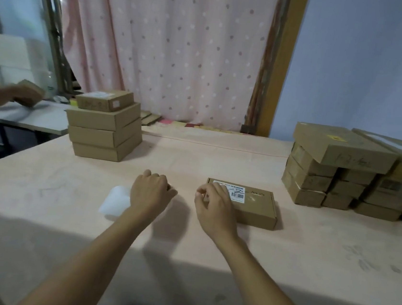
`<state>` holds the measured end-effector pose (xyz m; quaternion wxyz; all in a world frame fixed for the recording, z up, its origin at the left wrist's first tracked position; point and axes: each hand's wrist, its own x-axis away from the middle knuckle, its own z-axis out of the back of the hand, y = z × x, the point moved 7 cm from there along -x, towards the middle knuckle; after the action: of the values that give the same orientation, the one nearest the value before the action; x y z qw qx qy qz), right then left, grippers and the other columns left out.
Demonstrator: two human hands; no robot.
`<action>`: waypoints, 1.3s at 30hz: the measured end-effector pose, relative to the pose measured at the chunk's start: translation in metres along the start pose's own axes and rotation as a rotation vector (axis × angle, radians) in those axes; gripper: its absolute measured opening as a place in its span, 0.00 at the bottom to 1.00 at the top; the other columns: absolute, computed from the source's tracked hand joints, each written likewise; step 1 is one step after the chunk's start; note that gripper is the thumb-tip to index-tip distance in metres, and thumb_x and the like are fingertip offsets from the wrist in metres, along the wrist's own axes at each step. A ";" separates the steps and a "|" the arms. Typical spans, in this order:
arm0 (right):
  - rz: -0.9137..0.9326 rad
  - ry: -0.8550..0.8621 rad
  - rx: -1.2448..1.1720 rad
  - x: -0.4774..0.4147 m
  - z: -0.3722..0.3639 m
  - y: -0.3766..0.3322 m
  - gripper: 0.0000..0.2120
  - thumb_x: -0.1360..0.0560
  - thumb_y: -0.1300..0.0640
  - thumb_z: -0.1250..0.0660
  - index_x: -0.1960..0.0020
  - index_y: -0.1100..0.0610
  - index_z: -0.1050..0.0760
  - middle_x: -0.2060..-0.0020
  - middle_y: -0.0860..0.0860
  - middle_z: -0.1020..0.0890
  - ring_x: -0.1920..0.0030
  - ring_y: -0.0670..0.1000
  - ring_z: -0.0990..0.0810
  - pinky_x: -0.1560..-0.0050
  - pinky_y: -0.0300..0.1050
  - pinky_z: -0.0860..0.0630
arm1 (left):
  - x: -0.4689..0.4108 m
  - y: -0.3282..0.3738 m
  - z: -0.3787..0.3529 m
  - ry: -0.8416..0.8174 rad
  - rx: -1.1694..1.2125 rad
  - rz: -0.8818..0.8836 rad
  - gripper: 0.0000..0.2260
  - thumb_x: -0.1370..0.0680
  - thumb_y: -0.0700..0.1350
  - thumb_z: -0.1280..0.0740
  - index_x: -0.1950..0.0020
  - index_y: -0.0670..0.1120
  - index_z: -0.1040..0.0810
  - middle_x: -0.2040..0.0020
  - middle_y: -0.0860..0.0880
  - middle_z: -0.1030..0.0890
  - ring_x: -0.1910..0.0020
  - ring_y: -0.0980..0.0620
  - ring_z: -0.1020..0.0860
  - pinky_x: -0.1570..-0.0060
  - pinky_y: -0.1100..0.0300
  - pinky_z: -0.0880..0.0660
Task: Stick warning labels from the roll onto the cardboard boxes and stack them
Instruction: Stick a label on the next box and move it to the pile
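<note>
A white label roll point(114, 201) lies blurred on the table in front of me, left of centre. My left hand point(151, 192) sits over its right end, knuckles up and fingers curled down; the palm hides the grip. A flat cardboard box point(256, 210) with a white barcode sticker point(234, 191) on top lies to the right of centre. My right hand point(214, 204) grips the box's left end, with fingers curled on the top and thumb at the side. A stack of several boxes point(105, 129) stands at the back left.
A bigger pile of cardboard boxes point(338, 173) fills the right side of the table point(194, 156). At the far left another person's hand point(26, 94) holds a box over a second table point(36, 116). A pink curtain point(169, 48) hangs behind.
</note>
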<state>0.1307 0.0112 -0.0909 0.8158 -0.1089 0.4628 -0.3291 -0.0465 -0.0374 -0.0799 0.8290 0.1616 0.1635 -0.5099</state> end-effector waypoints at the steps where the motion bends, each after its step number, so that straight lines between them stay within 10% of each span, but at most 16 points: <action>1: -0.029 -0.032 -0.017 0.000 -0.006 -0.001 0.03 0.22 0.56 0.34 0.54 0.54 0.23 0.57 0.45 0.21 0.52 0.51 0.27 0.50 0.47 0.30 | -0.001 0.001 0.000 -0.021 -0.007 -0.017 0.15 0.20 0.55 0.37 0.62 0.47 0.28 0.58 0.46 0.18 0.51 0.44 0.28 0.57 0.53 0.38; 9: -0.391 -0.229 -0.250 0.001 -0.024 0.003 0.06 0.21 0.54 0.34 0.55 0.52 0.21 0.62 0.42 0.18 0.62 0.43 0.21 0.63 0.34 0.31 | 0.002 -0.016 -0.011 -0.055 0.377 0.051 0.14 0.25 0.44 0.36 0.71 0.49 0.27 0.66 0.47 0.21 0.57 0.43 0.27 0.64 0.52 0.37; 13: -0.666 -0.198 -0.597 0.007 -0.028 0.001 0.07 0.19 0.55 0.35 0.48 0.57 0.21 0.59 0.55 0.17 0.72 0.49 0.20 0.75 0.35 0.30 | 0.018 -0.022 0.012 0.012 1.159 0.165 0.07 0.24 0.39 0.27 0.59 0.50 0.13 0.60 0.56 0.14 0.53 0.57 0.20 0.52 0.60 0.27; 15: -0.764 -0.144 -0.752 0.006 -0.030 -0.003 0.08 0.19 0.53 0.34 0.45 0.58 0.23 0.56 0.59 0.16 0.70 0.50 0.20 0.72 0.38 0.26 | 0.025 -0.024 0.018 0.034 1.385 0.189 0.06 0.24 0.38 0.26 0.56 0.49 0.12 0.56 0.51 0.13 0.52 0.48 0.18 0.47 0.51 0.24; 26: -0.729 -0.135 -1.107 -0.010 -0.025 -0.013 0.09 0.19 0.56 0.32 0.46 0.61 0.17 0.59 0.53 0.15 0.62 0.51 0.17 0.64 0.42 0.27 | 0.022 -0.029 0.029 0.118 1.251 0.023 0.11 0.25 0.37 0.25 0.54 0.54 0.13 0.55 0.50 0.15 0.59 0.52 0.26 0.56 0.58 0.29; 39: -0.541 -0.152 -0.937 -0.013 -0.019 -0.010 0.11 0.22 0.69 0.32 0.46 0.55 0.20 0.56 0.48 0.12 0.64 0.45 0.21 0.62 0.36 0.27 | 0.024 -0.010 0.021 -0.134 1.449 0.045 0.10 0.23 0.43 0.27 0.43 0.51 0.14 0.45 0.51 0.14 0.43 0.50 0.18 0.37 0.48 0.27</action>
<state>0.1060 0.0139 -0.0877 0.5972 -0.5994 0.4553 -0.2771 -0.0429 -0.0701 -0.0730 0.5324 0.6417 -0.2695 -0.4818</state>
